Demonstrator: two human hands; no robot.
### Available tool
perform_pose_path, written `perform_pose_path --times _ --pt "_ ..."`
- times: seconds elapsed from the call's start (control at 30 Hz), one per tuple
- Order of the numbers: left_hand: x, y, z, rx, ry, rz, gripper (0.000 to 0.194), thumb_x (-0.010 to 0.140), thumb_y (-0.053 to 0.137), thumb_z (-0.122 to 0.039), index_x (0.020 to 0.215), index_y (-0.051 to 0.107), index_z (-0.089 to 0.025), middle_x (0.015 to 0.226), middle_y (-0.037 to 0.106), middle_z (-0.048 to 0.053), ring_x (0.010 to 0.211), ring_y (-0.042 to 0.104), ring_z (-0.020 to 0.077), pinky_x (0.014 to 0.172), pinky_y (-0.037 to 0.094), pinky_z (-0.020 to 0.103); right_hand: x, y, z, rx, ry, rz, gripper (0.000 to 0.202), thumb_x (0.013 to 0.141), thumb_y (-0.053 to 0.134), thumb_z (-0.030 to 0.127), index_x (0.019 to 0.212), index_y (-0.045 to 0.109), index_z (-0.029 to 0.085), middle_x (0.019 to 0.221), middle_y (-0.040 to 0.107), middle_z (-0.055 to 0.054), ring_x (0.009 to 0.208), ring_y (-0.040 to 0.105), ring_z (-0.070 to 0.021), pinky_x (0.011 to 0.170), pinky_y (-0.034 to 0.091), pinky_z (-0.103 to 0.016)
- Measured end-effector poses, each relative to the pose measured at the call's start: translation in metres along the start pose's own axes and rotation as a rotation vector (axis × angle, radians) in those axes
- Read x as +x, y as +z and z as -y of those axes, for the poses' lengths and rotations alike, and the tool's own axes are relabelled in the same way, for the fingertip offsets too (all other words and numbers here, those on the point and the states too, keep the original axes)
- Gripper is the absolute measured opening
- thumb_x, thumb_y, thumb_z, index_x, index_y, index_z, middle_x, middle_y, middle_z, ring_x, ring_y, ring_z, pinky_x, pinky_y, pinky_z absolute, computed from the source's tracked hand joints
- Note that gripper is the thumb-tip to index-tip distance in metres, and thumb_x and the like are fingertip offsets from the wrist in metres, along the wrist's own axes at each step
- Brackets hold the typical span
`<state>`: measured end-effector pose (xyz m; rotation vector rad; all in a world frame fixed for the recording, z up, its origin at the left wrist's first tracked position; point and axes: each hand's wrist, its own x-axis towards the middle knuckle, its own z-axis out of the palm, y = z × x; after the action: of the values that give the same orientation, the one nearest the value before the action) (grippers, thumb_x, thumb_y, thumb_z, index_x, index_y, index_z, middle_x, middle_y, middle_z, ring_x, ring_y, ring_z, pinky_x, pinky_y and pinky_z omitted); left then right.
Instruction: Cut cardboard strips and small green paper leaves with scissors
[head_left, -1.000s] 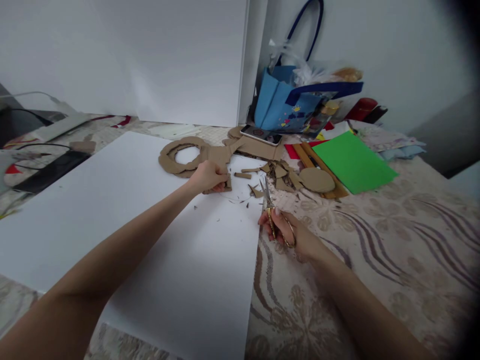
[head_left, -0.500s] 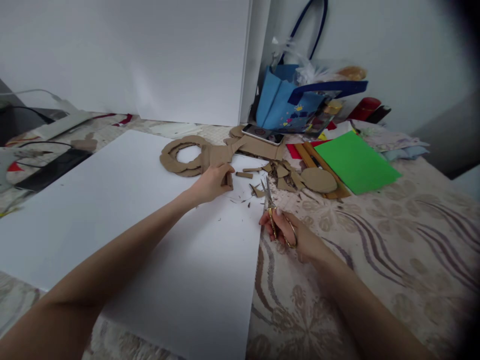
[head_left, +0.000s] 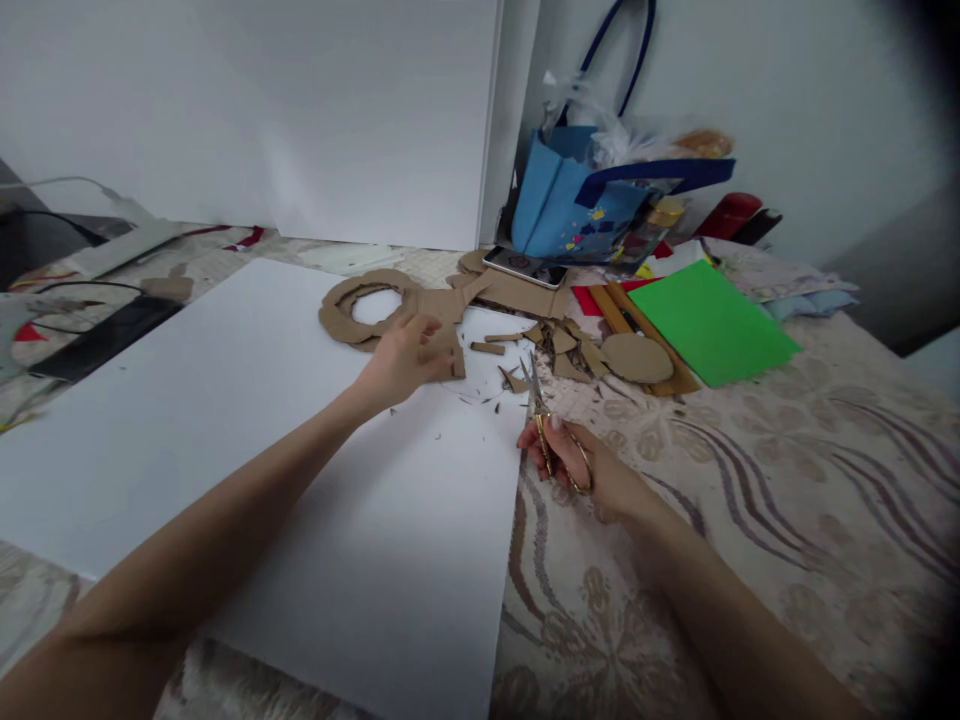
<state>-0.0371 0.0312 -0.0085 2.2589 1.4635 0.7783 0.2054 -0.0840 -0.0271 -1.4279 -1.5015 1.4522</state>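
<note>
Patterned tablecloth (head_left: 750, 600) underlies a white board (head_left: 375, 540), where flat cardboard (head_left: 439, 304), upper centre, lies under and beyond the loosely parted fingers of the nearer left hand (head_left: 400, 360), touch unclear, while the right hand (head_left: 568, 452) holds scissors (head_left: 540, 408) pointing up-frame.

- A broad white panel (head_left: 247, 110) stands upright behind the cloth-draped counter (head_left: 870, 440), a soft streak of light low on its face.
- At right, a plain, pale wall (head_left: 810, 110) fades into grey shadow beyond the counter's edge.
- A beige cloth (head_left: 645, 640), patterned with flowers and wavy stripes, covers the counter under subdued light.
</note>
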Motion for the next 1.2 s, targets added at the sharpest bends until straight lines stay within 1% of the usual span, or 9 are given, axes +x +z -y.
perform_pose_path --times 0.1,0.2,0.3,0.43,0.57,0.63,0.83,1.03,1.2 --pt "-0.008 -0.011 0.015 0.031 -0.142 -0.098 0.039 0.077 0.059 -0.038 0.106 0.052 -0.012 0.102 0.061 0.013 0.081 0.060 0.0180 0.071 0.048 0.030 -0.001 0.000 0.002 0.005 -0.006 0.010 0.059 0.082 0.031 0.071 0.079 0.055 0.018 0.062 0.047 0.001 0.053 0.046 -0.0124 0.046 0.030 -0.025" --pt "-0.011 -0.015 0.032 0.002 -0.261 -0.062 0.041 0.076 0.060 -0.041 0.105 0.049 -0.014 0.093 0.064 0.009 0.069 0.060 0.0151 0.062 0.047 0.027 -0.001 0.001 0.000 0.016 -0.013 0.002 0.056 0.084 0.032 0.068 0.080 0.056 0.018 0.062 0.047 0.001 0.053 0.046 -0.0123 0.047 0.031 -0.025" --pt "-0.008 -0.010 0.041 -0.148 -0.395 0.008 0.045 0.074 0.063 -0.046 0.104 0.047 -0.017 0.090 0.064 0.008 0.053 0.057 0.0114 0.049 0.046 0.025 0.001 0.002 -0.005 0.048 -0.014 -0.012 0.055 0.084 0.035 0.067 0.081 0.058 0.018 0.062 0.048 0.001 0.053 0.046 -0.0121 0.047 0.032 -0.025" --pt "0.001 -0.003 0.040 -0.276 -0.480 0.024 0.052 0.067 0.071 -0.045 0.101 0.043 -0.017 0.079 0.064 0.006 0.048 0.058 0.0123 0.045 0.048 0.025 0.004 0.001 -0.011 0.062 -0.006 -0.016 0.055 0.083 0.037 0.068 0.080 0.059 0.018 0.060 0.048 0.001 0.051 0.046 -0.0116 0.045 0.032 -0.024" --pt "0.008 -0.001 0.035 -0.438 -0.552 0.033 0.067 0.054 0.083 -0.029 0.104 0.041 -0.015 0.067 0.062 0.000 0.049 0.058 0.0133 0.049 0.053 0.029 0.003 0.001 -0.009 0.032 -0.015 -0.004 0.058 0.083 0.035 0.070 0.081 0.058 0.017 0.060 0.048 0.001 0.051 0.046 -0.0115 0.045 0.031 -0.024" --pt "0.009 0.000 0.033 -0.526 -0.584 0.022 0.066 0.052 0.084 -0.023 0.103 0.043 -0.014 0.066 0.061 -0.002 0.053 0.060 0.0135 0.053 0.054 0.030 0.001 0.001 -0.005 0.022 -0.014 -0.007 0.059 0.083 0.033 0.070 0.082 0.057 0.016 0.061 0.048 0.001 0.052 0.046 -0.0115 0.045 0.030 -0.024" --pt "0.009 0.001 0.036 -0.710 -0.569 0.161 0.034 0.054 0.081 -0.027 0.080 0.064 -0.012 0.074 0.067 0.003 0.067 0.064 0.0145 0.061 0.055 0.026 -0.002 0.002 0.003 0.014 -0.015 -0.030 0.060 0.081 0.032 0.072 0.079 0.056 0.017 0.061 0.048 0.001 0.052 0.045 -0.0113 0.045 0.031 -0.024" --pt "0.007 -0.004 0.036 -0.862 -0.556 0.212 0.030 0.056 0.080 -0.025 0.080 0.066 -0.013 0.081 0.067 0.005 0.073 0.063 0.0132 0.067 0.055 0.026 0.000 0.003 0.003 0.086 0.005 -0.102 0.051 0.084 0.040 0.065 0.080 0.057 0.018 0.060 0.046 0.002 0.052 0.046 -0.0109 0.046 0.031 -0.024" --pt "0.002 -0.008 0.028 -0.968 -0.505 0.313 0.025 0.061 0.078 -0.025 0.079 0.064 -0.016 0.076 0.064 0.004 0.063 0.058 0.0100 0.057 0.051 0.023 0.001 0.003 0.005 0.179 -0.046 -0.199 0.040 0.083 0.052 0.057 0.080 0.058 0.018 0.061 0.047 0.002 0.054 0.046 -0.0104 0.047 0.030 -0.024"
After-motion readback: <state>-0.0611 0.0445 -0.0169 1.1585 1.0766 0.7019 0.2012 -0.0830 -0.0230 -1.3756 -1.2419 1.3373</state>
